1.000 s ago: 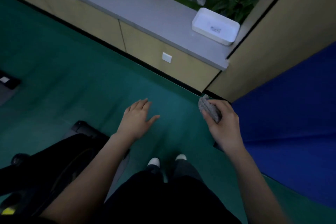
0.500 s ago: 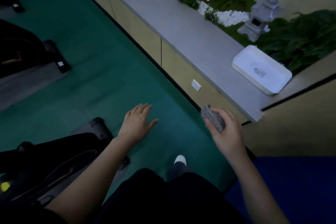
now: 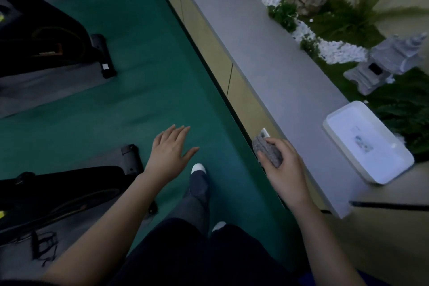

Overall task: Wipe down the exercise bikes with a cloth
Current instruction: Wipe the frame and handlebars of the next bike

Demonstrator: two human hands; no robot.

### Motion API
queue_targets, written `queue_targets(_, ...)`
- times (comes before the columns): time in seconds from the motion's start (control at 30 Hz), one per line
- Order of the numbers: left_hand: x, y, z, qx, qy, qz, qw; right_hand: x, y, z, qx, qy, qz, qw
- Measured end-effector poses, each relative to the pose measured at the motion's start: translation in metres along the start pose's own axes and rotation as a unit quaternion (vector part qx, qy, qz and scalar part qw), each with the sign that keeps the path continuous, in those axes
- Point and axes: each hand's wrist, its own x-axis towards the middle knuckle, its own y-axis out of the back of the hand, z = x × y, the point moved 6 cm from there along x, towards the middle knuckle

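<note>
The cloth (image 3: 268, 152) in the right hand (image 3: 282, 169) is grey fabric with a coarse, nubbly weave. The floor (image 3: 144, 100) is green and matt, faintly napped like carpet. The mats (image 3: 46, 90) on it are grey and matt. The exercise bikes (image 3: 41, 37) have black housings, plastic by the look, with a dull sheen. The worktop (image 3: 267, 53) is smooth matt grey over smooth tan panels (image 3: 241, 104). At its near end, a white tray (image 3: 352, 123) looks like slightly glossy plastic. The lantern (image 3: 390, 62) beyond the worktop's far edge is rough grey stone.
</note>
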Motion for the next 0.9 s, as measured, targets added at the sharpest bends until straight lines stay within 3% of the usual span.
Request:
queue_targets(0.43, 0.147, 0.025, -0.077, -0.032, 0.063, -0.017, 0.997, 0.185, -0.064, -0.070, -0.057, 0.066, -0.045, 0.995)
queue_targets(0.9, 0.192, 0.059, -0.179, -0.085, 0.296, 0.032, 0.951, 0.355, -0.189, -0.159, -0.048, 0.191, -0.241, 0.950)
